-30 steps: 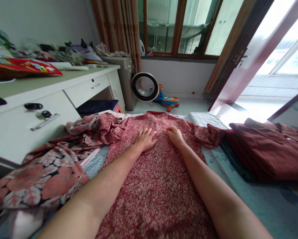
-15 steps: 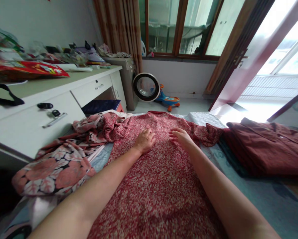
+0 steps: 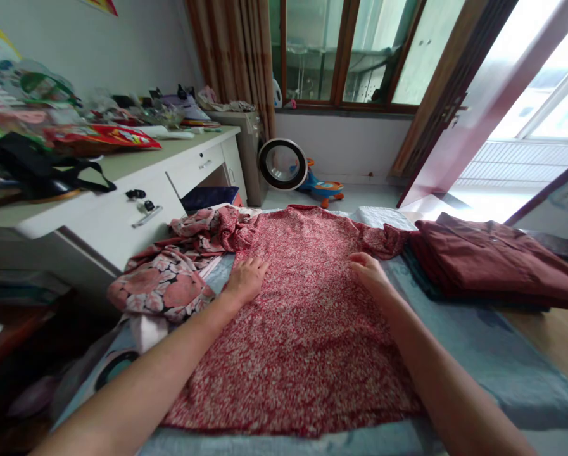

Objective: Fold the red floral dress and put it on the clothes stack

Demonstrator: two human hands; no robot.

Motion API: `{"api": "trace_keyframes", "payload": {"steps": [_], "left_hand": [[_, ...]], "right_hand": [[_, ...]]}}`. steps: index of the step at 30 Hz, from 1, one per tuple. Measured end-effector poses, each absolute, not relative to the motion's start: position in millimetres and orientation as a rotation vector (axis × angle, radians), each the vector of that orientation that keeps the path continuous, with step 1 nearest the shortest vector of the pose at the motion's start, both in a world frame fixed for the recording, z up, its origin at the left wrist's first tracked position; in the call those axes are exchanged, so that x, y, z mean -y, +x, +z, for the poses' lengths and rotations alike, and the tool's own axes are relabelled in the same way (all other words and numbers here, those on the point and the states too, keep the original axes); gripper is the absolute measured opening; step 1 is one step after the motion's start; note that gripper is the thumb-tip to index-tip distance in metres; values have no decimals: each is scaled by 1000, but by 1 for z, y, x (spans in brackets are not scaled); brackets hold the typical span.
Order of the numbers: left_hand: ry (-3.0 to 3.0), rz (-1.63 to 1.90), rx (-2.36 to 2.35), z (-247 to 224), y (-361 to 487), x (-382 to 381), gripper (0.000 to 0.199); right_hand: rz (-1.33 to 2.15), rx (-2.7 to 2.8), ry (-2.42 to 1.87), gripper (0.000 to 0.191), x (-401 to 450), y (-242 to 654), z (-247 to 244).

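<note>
A red top [image 3: 302, 342] with pale speckles lies spread out face-up, its collar at the far end and its hem towards me. My left hand [image 3: 246, 280] rests palm down on its left side below the sleeve, fingers stretched out. Near the opposite side edge, my right hand [image 3: 370, 273] is on or just over the cloth, fingers loosely bent and pointing inward; its thumb is hidden. I see no fabric gripped in either hand. Both short sleeves reach out sideways, the left one bunched against a crumpled floral garment [image 3: 170, 278].
Folded dark red clothes [image 3: 487, 259] are stacked at the right on the blue bed cover [image 3: 516, 373]. A white desk [image 3: 155, 183] with cluttered top stands at the left. Beyond the bed are an open washer door [image 3: 284, 164], a blue ride-on toy [image 3: 322, 188] and an open door [image 3: 448, 120].
My hands have moved apart, from the middle of the top's chest to its two sides, and slightly towards me. The view has shifted, and the top's hem now shows.
</note>
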State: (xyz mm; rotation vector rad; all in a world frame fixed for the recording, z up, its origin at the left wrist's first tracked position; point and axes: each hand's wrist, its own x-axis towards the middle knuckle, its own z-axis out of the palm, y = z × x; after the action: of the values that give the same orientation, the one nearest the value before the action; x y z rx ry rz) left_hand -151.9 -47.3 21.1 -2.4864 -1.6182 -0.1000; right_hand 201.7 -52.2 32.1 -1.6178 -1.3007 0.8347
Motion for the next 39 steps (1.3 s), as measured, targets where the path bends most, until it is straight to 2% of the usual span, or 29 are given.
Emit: {"api": "trace_keyframes", "payload": {"steps": [3, 5, 10, 14, 20, 27, 29, 34, 39], "left_hand": [[-2520, -70, 1616, 23, -154, 74, 33], [-2501, -38, 1653, 22, -160, 90, 32], [-2401, -5, 1748, 24, -181, 122, 34], [-2456, -140, 1706, 32, -174, 154, 30], [-3049, -468, 1481, 32, -131, 202, 15], [-3055, -509, 1559, 27, -130, 219, 18], [-3112, -529, 1524, 30, -126, 225, 19], [-3370, -568, 1332, 36, -103, 243, 7], [-3405, -504, 1309, 39, -96, 251, 15]], "right_hand": [[1096, 1459, -1469, 32, 83, 190, 33], [1139, 1500, -1480, 28, 98, 194, 29], [758, 1455, -1740, 24, 120, 225, 21], [408, 1548, -1778, 25, 147, 225, 26], [560, 2015, -1608, 22, 189, 205, 29], [190, 1977, -1939, 22, 217, 223, 33], [238, 1984, -1841, 17, 229, 217, 38], [609, 2240, -1498, 8, 258, 184, 49], [683, 2412, -1452, 4, 273, 171, 51]]}}
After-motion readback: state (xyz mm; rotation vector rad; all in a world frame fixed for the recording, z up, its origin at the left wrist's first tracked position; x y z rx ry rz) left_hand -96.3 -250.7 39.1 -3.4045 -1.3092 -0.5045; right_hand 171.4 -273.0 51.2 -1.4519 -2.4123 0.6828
